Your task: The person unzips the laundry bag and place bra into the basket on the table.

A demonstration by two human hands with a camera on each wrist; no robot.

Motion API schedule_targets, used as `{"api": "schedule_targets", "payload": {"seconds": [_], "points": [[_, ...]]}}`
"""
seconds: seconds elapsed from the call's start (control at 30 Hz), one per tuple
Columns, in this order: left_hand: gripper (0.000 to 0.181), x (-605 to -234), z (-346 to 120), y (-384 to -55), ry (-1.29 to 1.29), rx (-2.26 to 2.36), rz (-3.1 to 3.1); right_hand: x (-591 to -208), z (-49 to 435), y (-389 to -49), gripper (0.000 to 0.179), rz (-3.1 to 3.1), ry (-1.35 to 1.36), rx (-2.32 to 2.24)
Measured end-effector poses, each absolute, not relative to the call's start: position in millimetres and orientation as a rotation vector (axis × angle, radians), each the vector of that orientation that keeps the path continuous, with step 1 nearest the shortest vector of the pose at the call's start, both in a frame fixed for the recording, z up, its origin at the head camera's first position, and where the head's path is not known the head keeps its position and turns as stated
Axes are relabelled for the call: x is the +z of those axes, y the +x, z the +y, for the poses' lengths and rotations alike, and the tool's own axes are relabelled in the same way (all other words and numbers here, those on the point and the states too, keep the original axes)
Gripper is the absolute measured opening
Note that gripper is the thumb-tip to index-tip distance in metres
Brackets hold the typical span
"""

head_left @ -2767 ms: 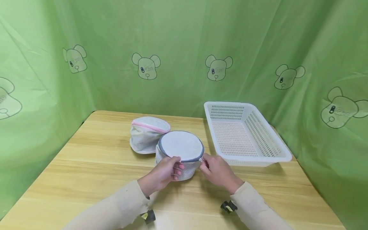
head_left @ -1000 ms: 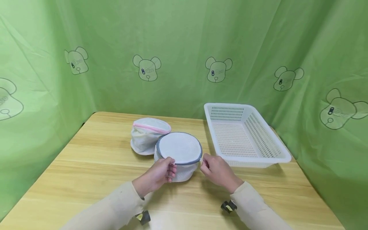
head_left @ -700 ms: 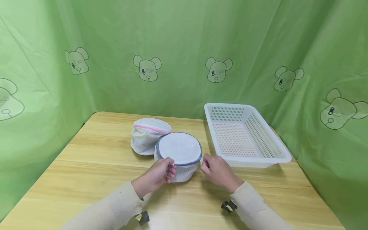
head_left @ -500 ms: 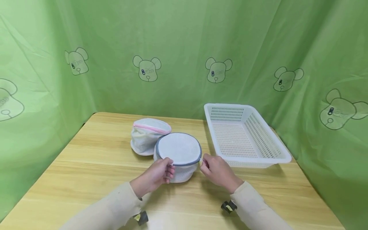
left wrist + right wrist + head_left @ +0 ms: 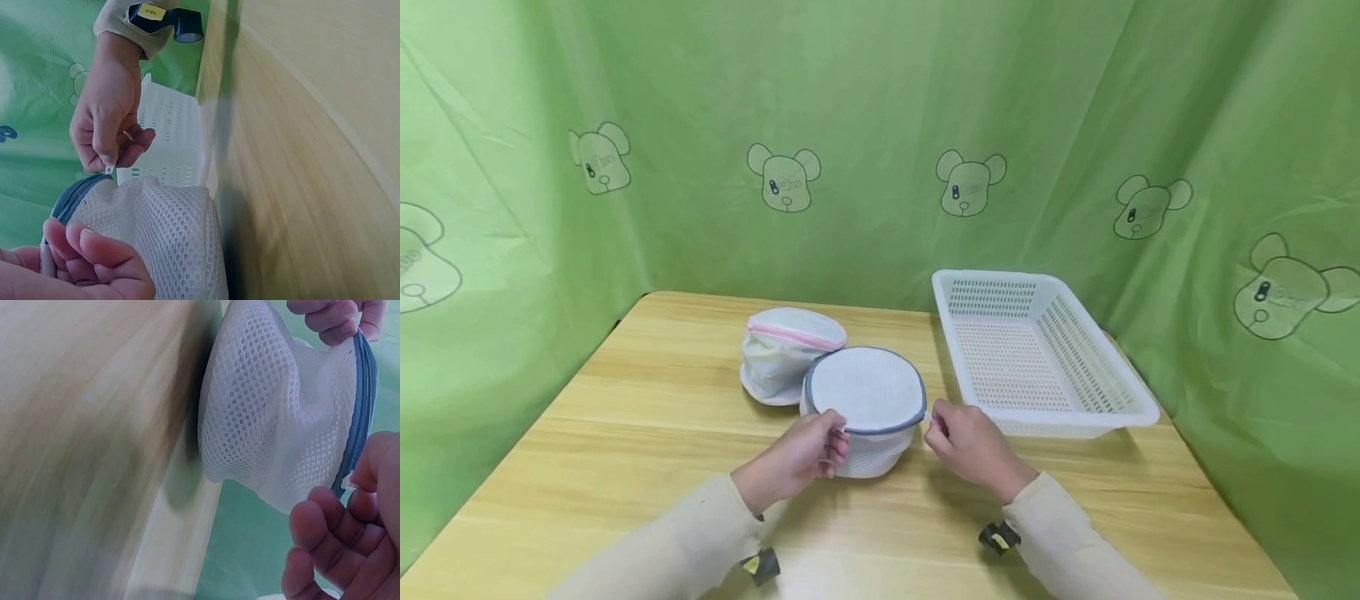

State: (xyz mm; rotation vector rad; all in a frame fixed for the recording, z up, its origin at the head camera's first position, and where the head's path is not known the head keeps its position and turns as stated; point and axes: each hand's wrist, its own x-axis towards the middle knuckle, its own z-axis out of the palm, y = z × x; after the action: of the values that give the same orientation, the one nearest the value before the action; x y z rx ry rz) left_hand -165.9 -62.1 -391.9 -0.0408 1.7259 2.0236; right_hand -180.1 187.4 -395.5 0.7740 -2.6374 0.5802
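Note:
A round white mesh laundry bag [image 5: 868,387] with a blue-grey zip round its flat top stands on the table. My left hand [image 5: 797,454] pinches the front left of its rim between thumb and finger. At the bag's right side, my right hand [image 5: 970,442] pinches the small white zip pull [image 5: 109,169]. The blue zip [image 5: 364,400] runs between both hands in the right wrist view, its teeth together along the visible stretch. Behind to the left sits a second white laundry bag [image 5: 775,367] with a pink zip, close against the first.
A white perforated plastic basket [image 5: 958,358] stands at the right, just beyond my right hand. The wooden table [image 5: 647,417] ends at a green curtain [image 5: 872,250] with bear-like prints at the back and sides.
My left hand has drifted left and slightly nearer, still pinching the rim, and the front bag has shifted a little the same way. My right hand stays almost in place at the zip pull.

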Motion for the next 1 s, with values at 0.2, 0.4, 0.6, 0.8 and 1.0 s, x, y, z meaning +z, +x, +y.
{"api": "schedule_targets", "payload": {"seconds": [0.2, 0.4, 0.6, 0.8, 1.0], "points": [[0.019, -390.6, -64.3, -166.2, -0.036, 2.014, 1.730, -395.2, 188.4, -180.1, 0.017, -2.649, 0.764, 0.573], [0.019, -388.3, -66.3, -165.3, -0.035, 2.009, 1.733, -395.2, 188.9, -180.7, 0.017, -2.642, 0.773, 0.576], [0.018, -389.3, -68.0, -164.7, -0.031, 2.008, 1.732, -396.5, 189.8, -181.7, 0.017, -2.635, 0.779, 0.582], [0.019, -391.7, -69.8, -165.4, -0.014, 2.002, 1.731, -397.2, 191.1, -182.5, 0.017, -2.621, 0.799, 0.597], [0.018, -390.7, -72.5, -165.2, -0.008, 1.993, 1.741, -399.0, 195.0, -185.5, 0.019, -2.640, 0.789, 0.616]]}}
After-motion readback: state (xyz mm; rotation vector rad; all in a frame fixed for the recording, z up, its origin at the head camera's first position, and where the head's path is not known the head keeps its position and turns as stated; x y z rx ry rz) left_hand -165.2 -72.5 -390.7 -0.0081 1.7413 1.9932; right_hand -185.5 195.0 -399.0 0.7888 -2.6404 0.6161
